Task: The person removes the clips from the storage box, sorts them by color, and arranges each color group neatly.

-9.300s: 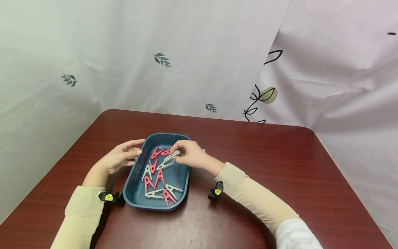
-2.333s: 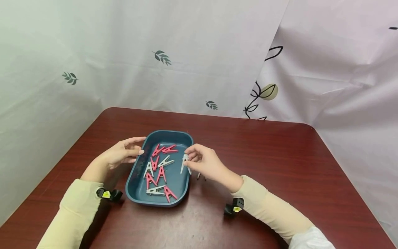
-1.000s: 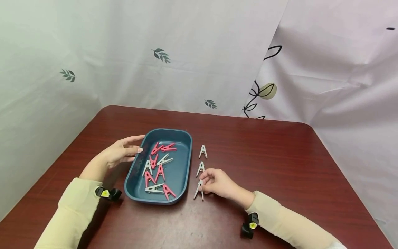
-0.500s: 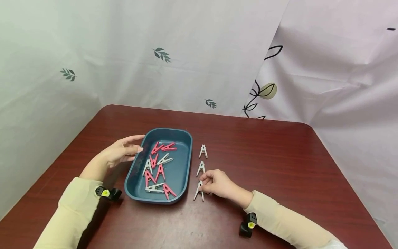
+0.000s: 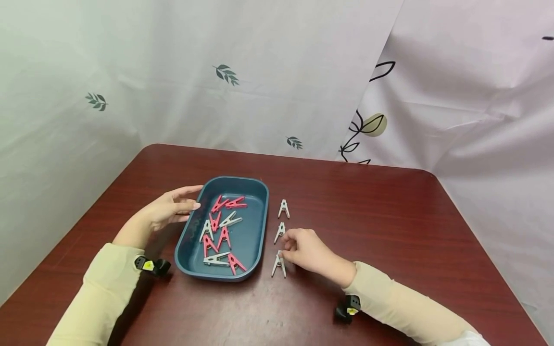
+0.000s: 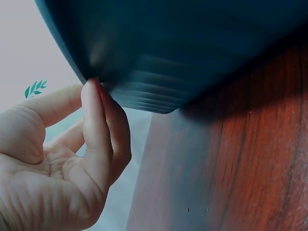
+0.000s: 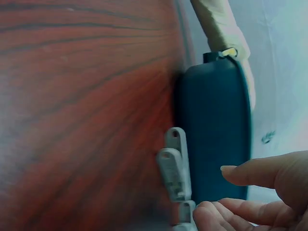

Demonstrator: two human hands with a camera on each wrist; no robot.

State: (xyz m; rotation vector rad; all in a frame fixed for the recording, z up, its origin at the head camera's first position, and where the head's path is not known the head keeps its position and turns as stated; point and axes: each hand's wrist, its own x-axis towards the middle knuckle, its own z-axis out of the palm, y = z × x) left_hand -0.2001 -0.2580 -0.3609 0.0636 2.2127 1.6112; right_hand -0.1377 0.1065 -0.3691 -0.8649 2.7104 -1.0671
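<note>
A blue tray (image 5: 265, 226) stands left of the table's middle, holding several pink clothespins (image 5: 224, 237) and three white ones. My left hand (image 5: 166, 209) pinches the tray's left rim; in the left wrist view its fingertips meet at the edge. Right of the tray, three white clothespins form a column: a far one (image 5: 283, 209), a middle one (image 5: 280, 231) and a near one (image 5: 279, 265). Beside the near clothespin's upper end is my right hand (image 5: 309, 251). In the right wrist view its thumb (image 7: 255, 171) and fingers are apart, with nothing between them.
The dark red-brown table (image 5: 368, 216) extends well to the right of the clothespins. A pale curtain (image 5: 259, 110) with leaf prints hangs behind it. Black wrist cameras (image 5: 347, 307) sit under both cuffs, low over the tabletop.
My right hand has carried a white clothespin from the tray, set it nearest in the column, and just let go, shifting slightly away. My left hand has stayed at the rim.
</note>
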